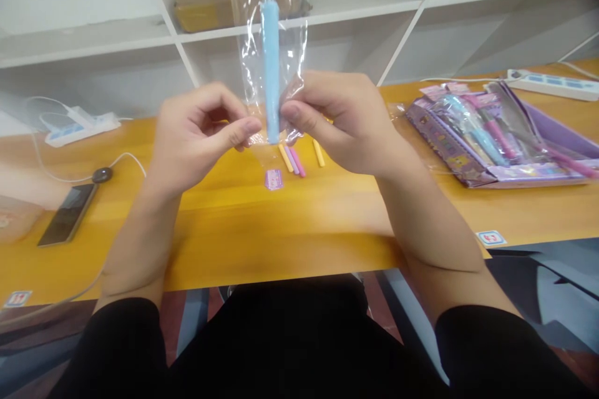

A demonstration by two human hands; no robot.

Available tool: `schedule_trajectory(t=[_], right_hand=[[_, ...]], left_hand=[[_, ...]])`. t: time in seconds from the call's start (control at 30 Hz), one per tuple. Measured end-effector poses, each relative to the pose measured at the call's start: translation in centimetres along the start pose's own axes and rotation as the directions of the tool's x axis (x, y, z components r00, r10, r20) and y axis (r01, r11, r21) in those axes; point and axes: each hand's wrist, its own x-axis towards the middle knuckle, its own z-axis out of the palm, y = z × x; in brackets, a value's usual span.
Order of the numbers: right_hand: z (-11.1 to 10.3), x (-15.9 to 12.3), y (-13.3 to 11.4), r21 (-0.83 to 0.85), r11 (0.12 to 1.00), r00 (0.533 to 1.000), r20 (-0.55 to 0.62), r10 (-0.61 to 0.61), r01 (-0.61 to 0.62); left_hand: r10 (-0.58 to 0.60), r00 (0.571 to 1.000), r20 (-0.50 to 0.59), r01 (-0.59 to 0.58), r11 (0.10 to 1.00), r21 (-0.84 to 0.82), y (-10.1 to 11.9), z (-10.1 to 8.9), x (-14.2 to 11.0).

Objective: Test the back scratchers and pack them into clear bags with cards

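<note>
A light blue pen (270,62) stands upright inside a clear plastic sleeve (290,43) held above the orange table (299,218). My right hand (341,121) pinches the sleeve's lower end with thumb and fingers. My left hand (201,134) is curled at the same lower end, its thumb and fingertips touching the bottom edge of the plastic. Below the hands, on the table, lie a few small pastel sticks (294,159), yellow and pink, and a small pink tag (274,179).
A purple box (505,137) of packaged pens sits at the right. A phone (68,213) with a cable lies at the left, power strips at the far left (79,124) and far right (552,84). White shelves with a cardboard box (206,6) stand behind.
</note>
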Motion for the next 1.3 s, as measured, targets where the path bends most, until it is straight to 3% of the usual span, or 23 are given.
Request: schedule_trajectory(t=[0.17, 0.3, 0.4, 0.5, 0.63, 0.7, 0.8, 0.87, 1.1, 1.2, 1.3], right_hand=[[-0.1, 0.0, 0.3, 0.070, 0.997, 0.983, 0.181, -0.030, 0.018], [0.4, 0.1, 0.2, 0.163, 0.986, 0.926, 0.364, -0.102, 0.045], [1.3, 0.1, 0.4, 0.201, 0.980, 0.857, 0.506, -0.102, -0.002], [2.3, 0.1, 1.2, 0.182, 0.981, 0.773, 0.632, -0.060, -0.073], [3.7, 0.1, 2.2, 0.129, 0.981, 0.670, 0.742, 0.004, -0.148], [4.3, 0.2, 2.4, 0.127, 0.977, 0.632, 0.775, 0.008, -0.169], [4.8, 0.2, 2.5, 0.128, 0.971, 0.593, 0.805, 0.018, -0.203], [5.0, 0.2, 2.6, 0.094, 0.969, 0.562, 0.826, 0.052, -0.229], [6.2, 0.0, 3.8, -0.092, 0.944, 0.352, 0.913, 0.207, -0.316], [6.9, -0.1, 4.3, -0.111, 0.951, 0.326, 0.923, 0.206, -0.288], [7.9, -0.5, 5.2, -0.187, 0.949, 0.370, 0.888, 0.274, -0.253]], left_hand=[[0.174, 0.984, -0.048, -0.179, 0.970, -0.163, -2.2, -0.5, 1.1], [0.091, 0.991, -0.101, -0.112, 0.969, -0.218, -2.8, -1.2, 1.4], [0.015, 0.992, -0.124, -0.041, 0.977, -0.210, -2.4, -1.6, 1.5], [0.019, 0.984, -0.179, -0.057, 0.976, -0.211, -1.6, -1.7, 1.7], [-0.006, 0.991, -0.136, -0.011, 0.992, -0.127, -0.9, -1.7, 1.6], [0.030, 0.995, -0.100, -0.040, 0.995, -0.094, -1.1, -1.6, 1.5], [0.174, 0.981, -0.082, -0.184, 0.975, -0.128, -1.9, -1.5, 1.4], [0.181, 0.981, -0.069, -0.189, 0.972, -0.136, -2.3, -1.3, 1.4], [0.208, 0.972, -0.108, -0.218, 0.971, -0.096, -2.3, -1.5, 1.5], [0.142, 0.989, -0.037, -0.144, 0.989, -0.041, -2.1, -1.7, 1.2], [0.021, 0.999, 0.050, -0.023, 0.999, 0.043, -1.6, -1.6, 0.7]])
